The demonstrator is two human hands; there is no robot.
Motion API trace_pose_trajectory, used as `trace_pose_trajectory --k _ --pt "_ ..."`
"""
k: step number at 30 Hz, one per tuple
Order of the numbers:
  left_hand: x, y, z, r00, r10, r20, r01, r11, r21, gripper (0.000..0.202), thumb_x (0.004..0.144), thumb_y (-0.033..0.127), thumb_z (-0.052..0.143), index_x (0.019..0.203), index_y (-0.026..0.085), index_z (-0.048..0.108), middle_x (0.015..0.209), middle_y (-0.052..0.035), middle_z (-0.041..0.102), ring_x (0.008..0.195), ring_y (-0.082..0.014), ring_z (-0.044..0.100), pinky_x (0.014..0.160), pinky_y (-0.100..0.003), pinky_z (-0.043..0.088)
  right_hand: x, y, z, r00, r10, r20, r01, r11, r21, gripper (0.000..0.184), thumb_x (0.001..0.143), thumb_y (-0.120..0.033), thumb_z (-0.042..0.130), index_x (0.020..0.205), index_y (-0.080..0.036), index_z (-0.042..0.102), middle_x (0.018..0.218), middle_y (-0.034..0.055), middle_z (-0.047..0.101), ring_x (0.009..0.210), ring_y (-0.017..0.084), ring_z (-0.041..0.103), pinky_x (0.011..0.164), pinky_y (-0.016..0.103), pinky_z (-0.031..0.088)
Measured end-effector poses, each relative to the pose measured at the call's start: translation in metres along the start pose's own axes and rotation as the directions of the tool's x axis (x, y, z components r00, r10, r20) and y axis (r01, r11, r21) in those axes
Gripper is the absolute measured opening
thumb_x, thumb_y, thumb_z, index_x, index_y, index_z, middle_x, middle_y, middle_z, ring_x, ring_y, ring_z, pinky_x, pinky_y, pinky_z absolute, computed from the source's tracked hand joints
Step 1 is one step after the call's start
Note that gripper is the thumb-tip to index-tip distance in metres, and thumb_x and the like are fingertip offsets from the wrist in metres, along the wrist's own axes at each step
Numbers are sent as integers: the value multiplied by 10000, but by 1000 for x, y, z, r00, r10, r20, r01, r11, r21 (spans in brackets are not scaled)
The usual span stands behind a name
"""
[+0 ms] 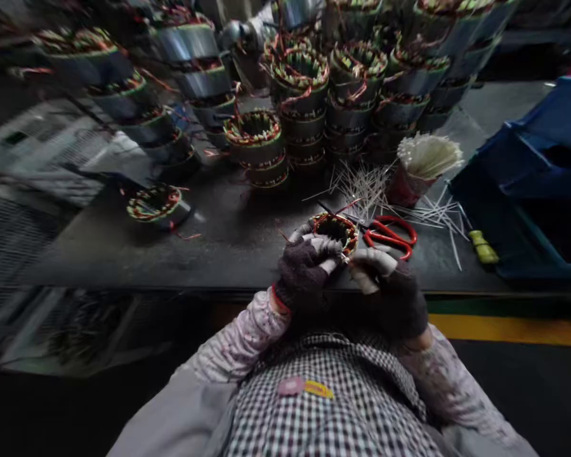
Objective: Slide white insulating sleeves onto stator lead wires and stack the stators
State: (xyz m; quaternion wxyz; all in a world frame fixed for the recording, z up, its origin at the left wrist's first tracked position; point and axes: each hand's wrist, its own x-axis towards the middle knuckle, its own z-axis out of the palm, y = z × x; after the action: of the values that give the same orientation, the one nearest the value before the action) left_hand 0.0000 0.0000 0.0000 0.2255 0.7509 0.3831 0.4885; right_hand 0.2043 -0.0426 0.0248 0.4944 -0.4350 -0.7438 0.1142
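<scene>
One wire-wound ring (352,235) near the desk's (233,254) front edge is held by the left hand's (307,261) curled fingers; the right hand's (393,278) bend beside its rim, pinch unclear.

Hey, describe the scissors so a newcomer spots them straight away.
On the dark bench, find the blue bin at the right. To its left, just beyond the person's right hand, lie the scissors. Looped red handles set them apart from the loose pale strips behind.
</scene>
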Motion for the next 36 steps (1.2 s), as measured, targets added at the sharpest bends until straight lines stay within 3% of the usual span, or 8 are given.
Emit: trace_pose_trajectory --k 4,13,18,22,25,29,32,36 --pt "-1 0 -2 997 -52 48 50 998 42 83 1030 292 795 1001 265 868 1026 6 898 1069 -237 846 1417 -579 425 1 12 8 982 155 108 -151 988 -44 135 1104 -253 713 1141 -213 837 1048 73 886 944 247 861 854 378 707" --pt "2 -1 -8 995 5 100 -9 999 38 135 1087 301 765 1128 272 890 1124 -15 909 1119 -237 854 1432 -571 422 18 7 -1 983 -174 64 178 982 -65 105 1107 -184 723 1123 -228 816 1228 120 838 1182 288 811 1010 462 714" --pt "2 0 -5 995 9 96 -23 989 143 150 1069 336 778 1130 259 891 1191 -35 913 1183 -269 851 1433 -588 426 14 -6 -5 995 89 43 -99 924 370 54 1111 -237 750 1124 -284 775 1306 52 799 1282 248 774 1109 438 682" --pt "-3 -6 -5 991 115 61 -124 978 167 162 1088 299 758 1195 225 853 1175 -52 911 1183 -265 857 1405 -588 476 -14 4 0 906 369 210 -423 809 407 185 1122 -422 725 1062 -247 732 979 41 802 870 210 778 776 343 679" --pt "-3 -10 -6 982 158 106 -174 971 163 100 1092 260 748 1097 229 842 1034 -30 899 1094 -248 864 1358 -579 530 -19 -3 1 854 438 282 -517 771 370 154 1114 -405 738 1095 -252 732 810 -5 745 647 154 661 608 281 580" --pt "2 -7 -4 960 260 106 -274 948 159 183 1121 299 690 1012 230 819 979 -30 883 1010 -250 862 1305 -577 572 22 -18 30 902 426 64 -362 669 649 215 1122 -465 763 1080 -274 674 817 -28 686 666 142 641 676 297 626" --pt "3 -1 -6 965 255 70 -263 945 192 206 1092 371 710 1029 231 847 1035 -78 889 1042 -298 857 1182 -560 650 58 -7 54 940 338 -39 -223 698 681 305 1084 -568 792 1116 -285 682 932 4 734 805 172 713 790 338 680" --pt "2 4 -12 996 59 60 -69 979 193 120 1032 295 783 949 266 865 894 -16 866 872 -268 831 1150 -582 647 83 41 17 944 313 -106 -235 862 449 329 1110 -595 702 1144 -269 736 1121 63 799 872 203 761 842 394 688"
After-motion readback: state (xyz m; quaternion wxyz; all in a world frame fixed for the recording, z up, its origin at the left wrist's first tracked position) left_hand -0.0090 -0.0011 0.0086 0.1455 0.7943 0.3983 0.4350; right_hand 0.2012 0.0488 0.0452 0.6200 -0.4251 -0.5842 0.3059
